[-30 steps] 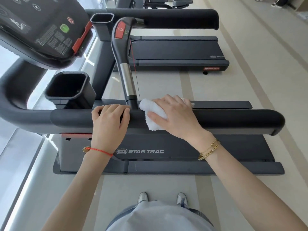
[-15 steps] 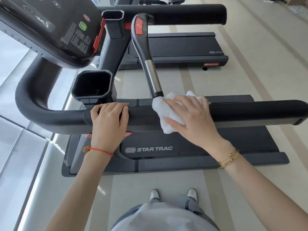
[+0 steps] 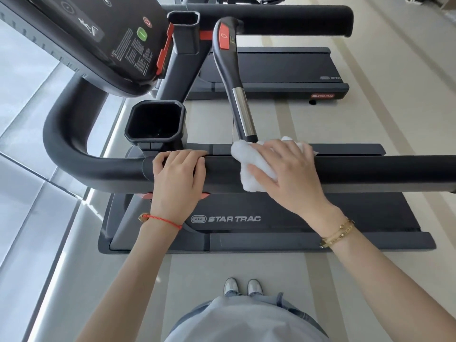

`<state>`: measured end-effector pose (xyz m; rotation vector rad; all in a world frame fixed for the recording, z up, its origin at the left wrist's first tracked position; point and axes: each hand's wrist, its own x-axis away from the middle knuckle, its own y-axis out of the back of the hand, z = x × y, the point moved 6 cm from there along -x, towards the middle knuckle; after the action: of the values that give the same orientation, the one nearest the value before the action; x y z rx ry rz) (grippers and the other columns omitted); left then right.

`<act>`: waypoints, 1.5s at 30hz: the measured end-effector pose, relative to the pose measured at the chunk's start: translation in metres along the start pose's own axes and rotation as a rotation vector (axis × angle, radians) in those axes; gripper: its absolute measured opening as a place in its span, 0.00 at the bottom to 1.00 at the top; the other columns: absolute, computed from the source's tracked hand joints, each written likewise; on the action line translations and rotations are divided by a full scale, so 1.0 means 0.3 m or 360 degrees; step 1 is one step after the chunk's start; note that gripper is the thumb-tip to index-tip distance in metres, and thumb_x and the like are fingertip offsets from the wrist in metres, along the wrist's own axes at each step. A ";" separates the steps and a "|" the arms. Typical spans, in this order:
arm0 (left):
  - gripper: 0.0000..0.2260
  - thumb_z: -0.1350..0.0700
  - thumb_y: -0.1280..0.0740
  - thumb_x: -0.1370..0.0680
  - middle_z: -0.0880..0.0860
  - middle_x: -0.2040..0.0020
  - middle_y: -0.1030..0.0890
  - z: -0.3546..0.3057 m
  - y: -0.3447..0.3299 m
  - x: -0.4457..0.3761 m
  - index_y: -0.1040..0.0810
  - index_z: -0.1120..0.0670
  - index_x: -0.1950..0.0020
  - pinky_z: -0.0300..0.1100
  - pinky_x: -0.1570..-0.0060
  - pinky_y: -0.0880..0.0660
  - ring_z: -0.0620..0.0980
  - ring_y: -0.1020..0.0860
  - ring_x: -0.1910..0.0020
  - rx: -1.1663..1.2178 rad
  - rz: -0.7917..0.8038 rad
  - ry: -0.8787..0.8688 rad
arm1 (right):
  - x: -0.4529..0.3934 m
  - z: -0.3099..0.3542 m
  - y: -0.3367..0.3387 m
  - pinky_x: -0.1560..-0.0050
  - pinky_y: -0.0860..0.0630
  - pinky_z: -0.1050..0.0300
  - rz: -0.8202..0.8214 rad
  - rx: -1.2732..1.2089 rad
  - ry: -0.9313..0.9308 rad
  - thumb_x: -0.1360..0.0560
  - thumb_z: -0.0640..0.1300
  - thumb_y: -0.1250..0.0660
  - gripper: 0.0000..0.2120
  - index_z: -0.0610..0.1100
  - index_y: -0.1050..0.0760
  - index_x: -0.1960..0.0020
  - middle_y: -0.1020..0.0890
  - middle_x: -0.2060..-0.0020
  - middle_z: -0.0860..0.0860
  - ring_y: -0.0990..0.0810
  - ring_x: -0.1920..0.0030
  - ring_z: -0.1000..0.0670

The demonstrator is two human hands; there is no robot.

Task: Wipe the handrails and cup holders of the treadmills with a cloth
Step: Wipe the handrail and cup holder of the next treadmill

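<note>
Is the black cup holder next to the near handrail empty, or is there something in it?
Looks empty: the black octagonal plastic cup holder shows only a dark, bare interior with a faint sheen at the bottom.

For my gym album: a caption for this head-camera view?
Right hand presses a white cloth on the treadmill handrail; left hand grips it.

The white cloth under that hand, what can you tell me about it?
The white cloth looks soft and fluffy, like terry towelling, and is bunched rather than folded flat. It drapes over the top and front of the black padded handrail, just below where the slanted silver-and-black grip bar comes down. The right hand presses flat on it, covering most of it; only its left part and a bit beyond the fingers show.
</note>
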<state>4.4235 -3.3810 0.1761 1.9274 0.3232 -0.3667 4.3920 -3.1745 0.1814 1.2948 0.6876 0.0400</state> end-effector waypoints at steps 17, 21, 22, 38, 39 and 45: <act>0.10 0.55 0.38 0.19 0.49 0.49 0.17 -0.141 -0.050 -0.011 0.18 0.53 0.44 0.55 0.28 0.41 0.50 0.21 0.47 0.0049 0.0008 0.0016 | 0.097 -0.053 0.010 0.36 0.38 0.43 -0.0183 0.0237 0.0004 0.19 0.58 0.43 0.21 0.53 0.31 0.29 0.25 0.41 0.51 0.26 0.42 0.45; 0.10 0.54 0.38 0.19 0.47 0.50 0.17 -0.262 -0.104 -0.015 0.19 0.52 0.44 0.54 0.29 0.40 0.49 0.21 0.48 0.0103 0.0059 -0.0070 | 0.166 -0.177 0.041 0.34 0.40 0.42 -0.0198 0.0346 -0.0093 0.18 0.59 0.45 0.22 0.52 0.32 0.28 0.26 0.41 0.50 0.28 0.42 0.45; 0.10 0.54 0.38 0.19 0.47 0.49 0.17 -0.295 -0.117 -0.019 0.19 0.52 0.44 0.54 0.29 0.40 0.49 0.21 0.48 0.0115 0.0070 -0.0084 | 0.180 -0.207 0.048 0.33 0.41 0.42 -0.0201 0.0361 -0.0114 0.18 0.59 0.45 0.22 0.52 0.33 0.28 0.26 0.41 0.50 0.28 0.42 0.45; 0.11 0.53 0.39 0.18 0.47 0.47 0.17 -0.799 -0.335 -0.037 0.19 0.51 0.43 0.50 0.32 0.38 0.49 0.21 0.47 0.0182 0.0125 -0.0141 | 0.400 -0.770 0.216 0.35 0.40 0.41 -0.0268 0.0409 -0.0374 0.18 0.59 0.48 0.22 0.50 0.30 0.31 0.25 0.40 0.51 0.28 0.39 0.45; 0.11 0.53 0.39 0.18 0.47 0.47 0.17 -0.823 -0.348 -0.037 0.19 0.51 0.43 0.50 0.32 0.38 0.49 0.21 0.47 0.0180 0.0124 -0.0136 | 0.413 -0.799 0.226 0.35 0.40 0.41 -0.0275 0.0413 -0.0381 0.19 0.60 0.48 0.22 0.50 0.30 0.31 0.25 0.40 0.52 0.28 0.40 0.45; 0.11 0.52 0.40 0.18 0.47 0.47 0.17 -0.955 -0.416 -0.036 0.19 0.52 0.42 0.49 0.32 0.40 0.49 0.21 0.47 0.0144 0.0132 -0.0109 | 0.431 -0.901 0.262 0.37 0.38 0.43 -0.0287 0.0284 -0.0374 0.19 0.61 0.48 0.21 0.52 0.28 0.33 0.24 0.42 0.53 0.28 0.40 0.47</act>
<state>4.3943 -3.0696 0.1775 2.0052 0.1839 -0.3978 4.3909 -2.8649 0.1655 1.3762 0.6130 -0.3223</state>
